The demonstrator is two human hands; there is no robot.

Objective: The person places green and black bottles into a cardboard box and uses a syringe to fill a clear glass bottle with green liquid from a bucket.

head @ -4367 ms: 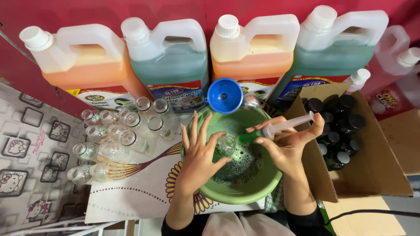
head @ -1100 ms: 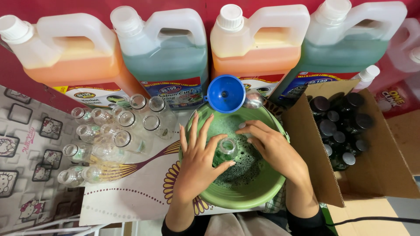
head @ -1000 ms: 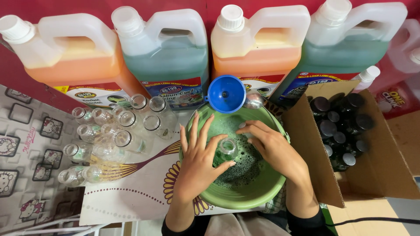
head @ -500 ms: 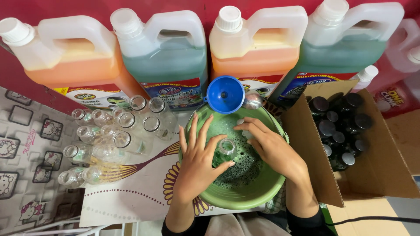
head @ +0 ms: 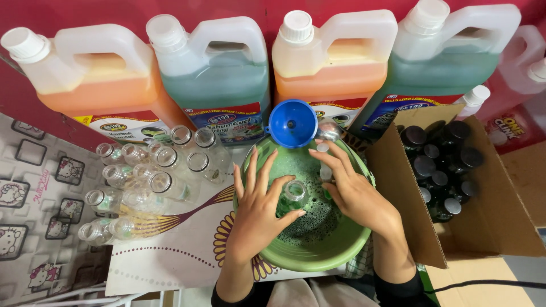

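Along the red wall stand four big jugs (head: 216,74), two holding orange liquid and two green. Right of centre, a cardboard box (head: 489,227) holds dark-capped bottles (head: 438,165). Empty clear bottles (head: 148,176) crowd the mat at left. A green basin (head: 341,250) of foamy liquid sits in the middle, a blue funnel (head: 292,123) at its far rim. Left hand (head: 259,213) wraps a small clear bottle (head: 294,193) upright over the basin; right hand (head: 352,187) pinches a syringe (head: 325,165) just beside it.
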